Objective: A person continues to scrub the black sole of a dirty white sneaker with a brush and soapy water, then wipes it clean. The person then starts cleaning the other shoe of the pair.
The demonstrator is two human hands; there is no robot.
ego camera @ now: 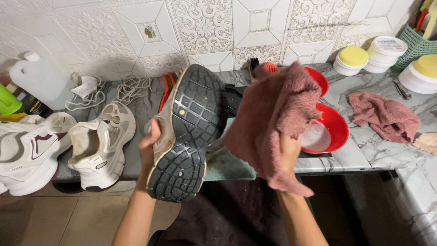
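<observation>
Shoe (189,136) gripped by left-hand fingers (152,136), sole up.

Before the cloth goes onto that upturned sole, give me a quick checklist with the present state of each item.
1. Shoe held firmly: ok, the left hand grips its side, black sole facing the camera.
2. Cloth in hand: ok, the right hand holds the reddish-brown cloth bunched beside the sole.
3. Cloth touching the sole: not ok, it hangs just apart.
4. Cloth damp: cannot tell.
5. Red bowl in reach on the marble counter: ok, whitish liquid inside.
6. Spare cloth available: ok, it lies on the counter to the right.
</observation>
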